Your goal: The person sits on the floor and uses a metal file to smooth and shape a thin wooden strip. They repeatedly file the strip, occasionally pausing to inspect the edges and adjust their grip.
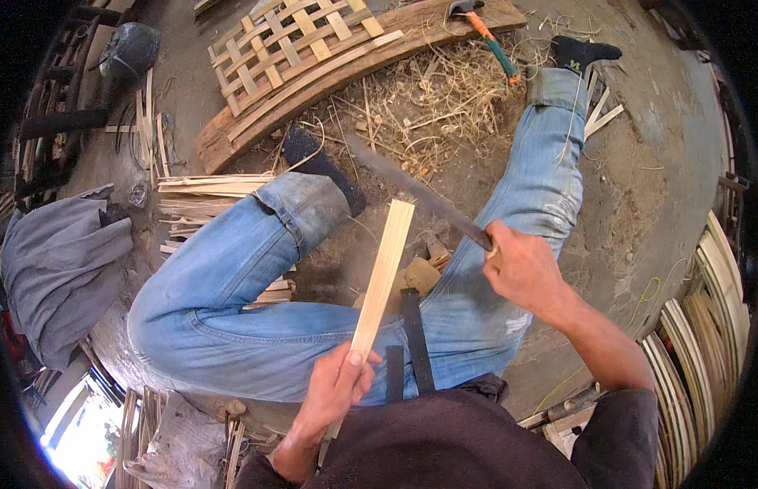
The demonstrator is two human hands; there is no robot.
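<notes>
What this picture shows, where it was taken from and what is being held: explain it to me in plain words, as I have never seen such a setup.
There is no machine here, only a person's two bare hands. The one picture comes from a wide fisheye camera worn on the head, looking down; that is why straight edges bend near the rim and the person's own blue jeans show. The left hand holds a pale flat strip by its near end. The right hand grips a knife with a long dark blade, angled past the strip's far end. On the floor ahead lie curly shavings, a long wooden board, and by it a woven panel. A tool with an orange and green handle is there too.
</notes>
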